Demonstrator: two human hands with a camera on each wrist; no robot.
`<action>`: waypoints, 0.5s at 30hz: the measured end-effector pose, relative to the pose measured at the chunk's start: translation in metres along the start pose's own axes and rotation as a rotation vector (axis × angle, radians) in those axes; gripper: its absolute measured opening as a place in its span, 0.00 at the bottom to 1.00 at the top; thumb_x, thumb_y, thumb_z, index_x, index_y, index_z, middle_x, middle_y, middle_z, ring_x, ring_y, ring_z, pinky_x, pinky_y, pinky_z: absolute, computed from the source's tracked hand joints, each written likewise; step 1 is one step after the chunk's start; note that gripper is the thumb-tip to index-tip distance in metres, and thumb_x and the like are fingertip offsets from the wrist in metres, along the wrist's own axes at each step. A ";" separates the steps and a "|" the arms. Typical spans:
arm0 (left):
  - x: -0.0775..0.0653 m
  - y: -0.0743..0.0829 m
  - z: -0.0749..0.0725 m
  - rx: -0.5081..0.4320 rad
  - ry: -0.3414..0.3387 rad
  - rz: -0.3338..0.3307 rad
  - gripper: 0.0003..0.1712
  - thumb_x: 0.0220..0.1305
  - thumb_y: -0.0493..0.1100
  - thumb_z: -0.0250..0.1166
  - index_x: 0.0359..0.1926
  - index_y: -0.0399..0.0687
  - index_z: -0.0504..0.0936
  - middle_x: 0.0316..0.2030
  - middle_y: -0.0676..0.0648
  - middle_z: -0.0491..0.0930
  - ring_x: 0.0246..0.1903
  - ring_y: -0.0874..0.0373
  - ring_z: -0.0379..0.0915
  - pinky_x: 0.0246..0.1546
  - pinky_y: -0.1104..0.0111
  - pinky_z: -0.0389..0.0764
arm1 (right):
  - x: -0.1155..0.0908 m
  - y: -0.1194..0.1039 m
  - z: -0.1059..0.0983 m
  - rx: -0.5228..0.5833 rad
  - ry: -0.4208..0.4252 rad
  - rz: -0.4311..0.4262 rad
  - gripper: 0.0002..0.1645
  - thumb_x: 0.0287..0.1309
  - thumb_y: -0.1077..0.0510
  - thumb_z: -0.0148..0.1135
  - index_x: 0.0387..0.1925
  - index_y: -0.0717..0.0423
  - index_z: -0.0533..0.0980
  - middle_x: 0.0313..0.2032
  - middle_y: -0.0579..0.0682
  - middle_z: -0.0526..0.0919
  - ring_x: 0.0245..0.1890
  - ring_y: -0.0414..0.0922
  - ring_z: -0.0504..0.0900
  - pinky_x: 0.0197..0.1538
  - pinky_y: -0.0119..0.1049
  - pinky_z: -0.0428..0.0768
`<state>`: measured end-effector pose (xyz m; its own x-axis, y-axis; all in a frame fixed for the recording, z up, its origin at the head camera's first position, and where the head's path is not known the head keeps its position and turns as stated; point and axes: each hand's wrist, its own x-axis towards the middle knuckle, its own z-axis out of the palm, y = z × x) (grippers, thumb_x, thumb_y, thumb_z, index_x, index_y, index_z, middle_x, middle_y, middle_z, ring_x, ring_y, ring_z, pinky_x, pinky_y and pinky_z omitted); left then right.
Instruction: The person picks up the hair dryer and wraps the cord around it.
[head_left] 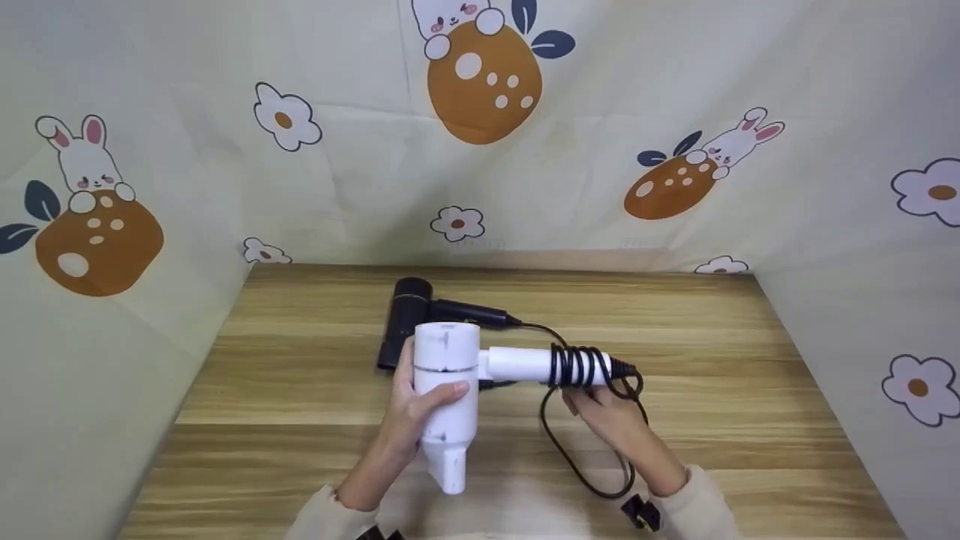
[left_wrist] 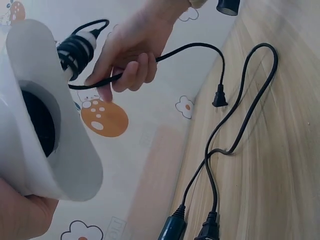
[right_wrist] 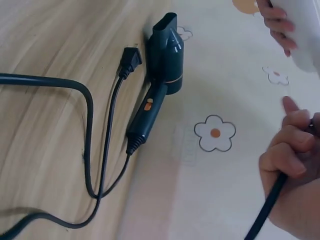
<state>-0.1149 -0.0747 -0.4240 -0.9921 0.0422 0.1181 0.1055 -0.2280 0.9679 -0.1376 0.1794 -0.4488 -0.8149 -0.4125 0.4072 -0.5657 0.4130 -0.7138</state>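
Observation:
A white hair dryer [head_left: 446,352] is held over the table, nozzle toward me and handle to the right. My left hand [head_left: 405,416] grips its barrel, thumb across the front. Several turns of black cord [head_left: 570,366] wrap the handle. Below the handle's end, my right hand [head_left: 611,416] holds the loose part of this cord; in the left wrist view the right hand [left_wrist: 132,55] has fingers curled round it. From there the cord runs to a hanging two-prong plug [left_wrist: 220,97]. Behind the white dryer lies a black hair dryer [head_left: 409,311], partly covered by it in the head view.
The black dryer's cord [right_wrist: 106,135] loops over the wooden table [head_left: 315,465], and its plug [right_wrist: 131,60] lies beside its handle. A patterned cloth [head_left: 360,172] with rabbits and flowers surrounds the table at the back and both sides.

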 end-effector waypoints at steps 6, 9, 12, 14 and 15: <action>0.002 -0.002 0.003 -0.020 0.096 0.025 0.40 0.44 0.32 0.65 0.59 0.40 0.57 0.41 0.44 0.74 0.35 0.52 0.76 0.36 0.57 0.81 | 0.002 -0.016 0.011 -0.313 -0.054 -0.035 0.08 0.64 0.60 0.52 0.34 0.55 0.78 0.18 0.43 0.76 0.18 0.33 0.73 0.26 0.28 0.77; 0.002 -0.003 0.004 0.006 0.128 0.042 0.41 0.45 0.31 0.65 0.60 0.40 0.56 0.43 0.44 0.73 0.36 0.52 0.76 0.37 0.57 0.82 | 0.000 -0.024 0.010 -0.417 -0.068 -0.105 0.05 0.62 0.59 0.55 0.34 0.56 0.76 0.16 0.43 0.76 0.18 0.36 0.76 0.24 0.27 0.77; 0.003 -0.004 0.003 0.037 0.151 0.051 0.42 0.46 0.31 0.66 0.61 0.40 0.56 0.44 0.43 0.73 0.36 0.52 0.77 0.37 0.57 0.82 | -0.001 -0.031 0.006 -0.448 -0.089 -0.152 0.06 0.60 0.60 0.57 0.36 0.58 0.77 0.19 0.45 0.80 0.19 0.37 0.78 0.24 0.25 0.78; 0.003 -0.005 0.002 0.052 0.160 0.051 0.42 0.46 0.31 0.67 0.61 0.41 0.56 0.45 0.42 0.72 0.36 0.53 0.77 0.37 0.58 0.82 | -0.002 -0.035 0.003 -0.441 -0.086 -0.176 0.06 0.59 0.60 0.58 0.36 0.58 0.78 0.21 0.46 0.82 0.20 0.36 0.79 0.25 0.23 0.78; 0.004 -0.006 0.002 0.060 0.161 0.048 0.42 0.46 0.31 0.67 0.61 0.41 0.56 0.45 0.41 0.72 0.36 0.53 0.77 0.37 0.58 0.82 | -0.002 -0.037 0.001 -0.435 -0.075 -0.191 0.05 0.58 0.61 0.59 0.35 0.58 0.78 0.23 0.46 0.83 0.20 0.36 0.80 0.25 0.22 0.78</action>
<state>-0.1192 -0.0714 -0.4294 -0.9834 -0.1243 0.1321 0.1520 -0.1675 0.9741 -0.1152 0.1642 -0.4241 -0.6890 -0.5649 0.4541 -0.7178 0.6187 -0.3194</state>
